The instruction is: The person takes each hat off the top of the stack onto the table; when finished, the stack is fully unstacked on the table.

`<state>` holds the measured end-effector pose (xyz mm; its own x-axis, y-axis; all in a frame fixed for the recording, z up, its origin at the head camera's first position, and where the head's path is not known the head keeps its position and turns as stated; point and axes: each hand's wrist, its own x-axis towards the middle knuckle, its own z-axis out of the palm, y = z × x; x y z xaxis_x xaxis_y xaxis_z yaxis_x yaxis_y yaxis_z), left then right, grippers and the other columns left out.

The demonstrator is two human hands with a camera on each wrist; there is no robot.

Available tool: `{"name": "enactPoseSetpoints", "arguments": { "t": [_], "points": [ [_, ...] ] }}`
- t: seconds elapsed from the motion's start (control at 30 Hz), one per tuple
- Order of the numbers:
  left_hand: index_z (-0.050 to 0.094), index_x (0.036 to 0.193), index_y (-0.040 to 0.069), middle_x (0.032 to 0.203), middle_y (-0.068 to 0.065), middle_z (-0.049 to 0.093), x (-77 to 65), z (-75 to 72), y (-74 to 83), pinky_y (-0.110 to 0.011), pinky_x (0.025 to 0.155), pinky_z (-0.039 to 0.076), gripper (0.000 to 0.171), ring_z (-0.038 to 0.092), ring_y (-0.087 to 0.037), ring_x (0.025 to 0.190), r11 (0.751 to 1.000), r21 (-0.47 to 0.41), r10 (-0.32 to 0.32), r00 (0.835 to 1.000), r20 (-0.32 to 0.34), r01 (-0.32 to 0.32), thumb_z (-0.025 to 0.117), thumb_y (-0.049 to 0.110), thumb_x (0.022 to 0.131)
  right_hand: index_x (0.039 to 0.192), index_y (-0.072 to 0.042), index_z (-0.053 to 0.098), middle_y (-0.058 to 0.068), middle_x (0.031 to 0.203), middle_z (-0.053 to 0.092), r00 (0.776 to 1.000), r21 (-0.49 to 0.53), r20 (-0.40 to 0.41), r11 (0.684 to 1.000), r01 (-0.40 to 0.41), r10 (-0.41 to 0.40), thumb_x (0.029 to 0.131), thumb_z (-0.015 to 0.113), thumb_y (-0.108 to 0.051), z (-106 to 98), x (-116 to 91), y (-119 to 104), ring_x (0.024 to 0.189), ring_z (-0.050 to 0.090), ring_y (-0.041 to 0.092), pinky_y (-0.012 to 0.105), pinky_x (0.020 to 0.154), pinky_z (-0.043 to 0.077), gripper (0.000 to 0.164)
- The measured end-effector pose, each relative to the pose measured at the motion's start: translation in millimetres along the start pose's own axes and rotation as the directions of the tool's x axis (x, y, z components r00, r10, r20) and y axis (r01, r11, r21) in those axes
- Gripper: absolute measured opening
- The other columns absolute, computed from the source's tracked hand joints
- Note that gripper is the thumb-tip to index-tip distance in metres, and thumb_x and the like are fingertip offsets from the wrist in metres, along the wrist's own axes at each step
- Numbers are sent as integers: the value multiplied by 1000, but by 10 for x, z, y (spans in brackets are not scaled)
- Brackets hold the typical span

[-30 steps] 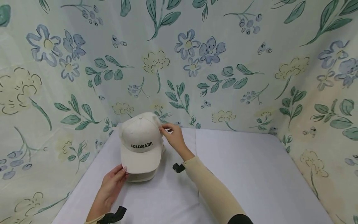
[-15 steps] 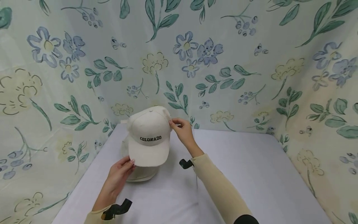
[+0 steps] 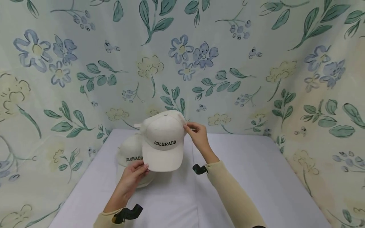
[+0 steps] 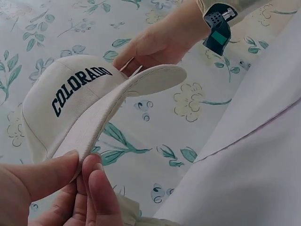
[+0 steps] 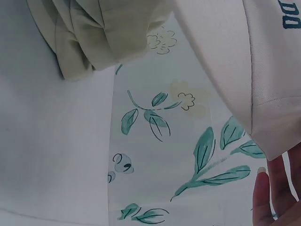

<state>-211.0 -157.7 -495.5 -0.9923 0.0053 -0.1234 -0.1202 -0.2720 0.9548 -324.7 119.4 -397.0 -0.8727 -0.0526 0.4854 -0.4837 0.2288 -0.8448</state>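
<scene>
A cream baseball cap [image 3: 163, 131] with dark COLORADO lettering is held up facing the head camera, brim down. My left hand [image 3: 131, 177] pinches the brim edge at its lower left; the left wrist view shows the thumb on top of the brim [image 4: 101, 110] and the fingers beneath. At the cap's right side, my right hand [image 3: 198, 136] pinches the edge of the crown. In the right wrist view that hand [image 5: 280, 197] shows only partly, by the cap's edge [image 5: 277, 75]. Behind and to the left sits a second cream COLORADO cap [image 3: 125, 148], partly covered by the held cap and my left hand.
The caps are over a table with a white cloth [image 3: 245, 177]. A floral curtain [image 3: 242, 95] hangs behind it and along both sides. Black devices [image 3: 128, 213] are strapped at both wrists over beige sleeves [image 3: 232, 193].
Both hands have carried the upper cap to the right, away from the cap under it. The lower cap's crown and part of its lettering have come into view.
</scene>
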Motion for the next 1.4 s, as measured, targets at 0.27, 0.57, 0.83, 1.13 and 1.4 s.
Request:
{"name": "enactPoseSetpoints", "arguments": {
  "t": [0.27,0.57,0.83,1.13,1.4],
  "points": [
    [58,127,-11,96,-3,72,102,243,-80,-28,82,58,32,69,-12,86,1000,25,9,998,62,-11,65,0,98,104,8,73,18,102,74,999,-2,-38,1000,20,-20,97,71,-9,-265,-16,78,89,69,19,24,77,55,18],
    [58,125,-11,94,-3,71,207,554,-132,-25,81,57,29,68,-12,85,1000,-12,-16,987,160,18,63,-1,99,106,8,72,22,105,72,993,-32,-117,999,-2,-2,98,69,-11,-558,-73,155,90,66,12,20,78,54,21],
    [60,123,-9,96,-3,71,275,754,-187,-25,83,57,27,68,-12,87,998,-13,-51,968,247,56,65,2,99,109,8,73,23,107,72,986,-19,-164,1000,-19,16,98,71,-13,-812,-103,308,90,65,9,20,77,53,24],
    [62,119,-9,92,-3,72,354,965,-332,-23,80,57,25,69,-12,86,997,-9,-67,950,305,73,67,4,98,105,10,73,23,103,72,982,-67,-187,998,-20,7,98,70,-11,-1097,-230,401,88,66,7,18,76,54,23],
    [64,115,-9,88,-2,72,421,1192,-531,-22,77,56,24,69,-10,83,996,47,-86,936,341,74,69,7,98,106,9,73,22,103,72,972,-147,-232,986,-77,41,98,70,-13,-1340,-394,512,87,64,4,16,75,51,23]
  ]
}}
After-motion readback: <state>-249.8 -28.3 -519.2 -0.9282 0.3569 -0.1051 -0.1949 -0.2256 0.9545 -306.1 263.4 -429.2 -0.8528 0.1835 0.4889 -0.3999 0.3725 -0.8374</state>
